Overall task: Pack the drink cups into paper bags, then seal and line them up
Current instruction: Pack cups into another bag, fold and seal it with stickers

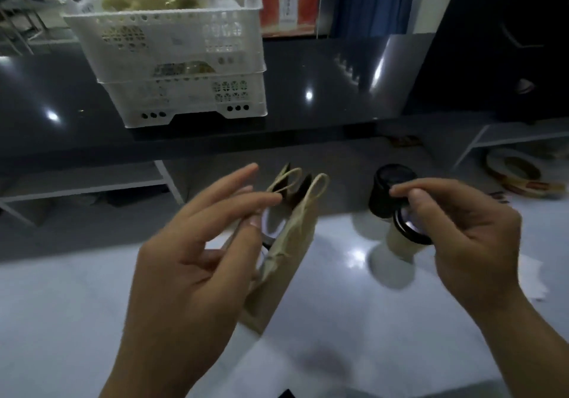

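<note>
**A:** Where was the bag (277, 274) when you stopped?

**B:** It stood on the white counter (92, 305), leaning a little, with its twine handles (317, 188) up and its mouth open. It sat just right of my left grip (191, 259). My thumb seemed to pinch the near rim against my fingers, and the other fingers were out straight.

**A:** Was anything in it?

**B:** A pale round top with a dark rim (272, 225) showed in the mouth. I took it for a cup already packed, but the blur left me unsure.

**A:** And your other hand?

**B:** My right grip (462, 237) hung above the counter, well right of the bag, with the fingers loosely bent and the thumb close to the forefinger. I couldn't tell if it pinched anything.

**A:** Which cups were left?

**B:** There were two, both upright. A pale cup (403, 240) with a black lid was just under my right fingertips, and a dark cup (385, 191) stood close behind it. Both lay between the bag and my right grip, so that hand was the nearer one.

**A:** Was anything in the way?

**B:** The handles arched over the mouth, so sealing would probably mean getting past them first. Stacked white baskets (172, 58) sat on the dark counter behind, and tape rolls (517, 169) lay far right, all well clear.
</note>
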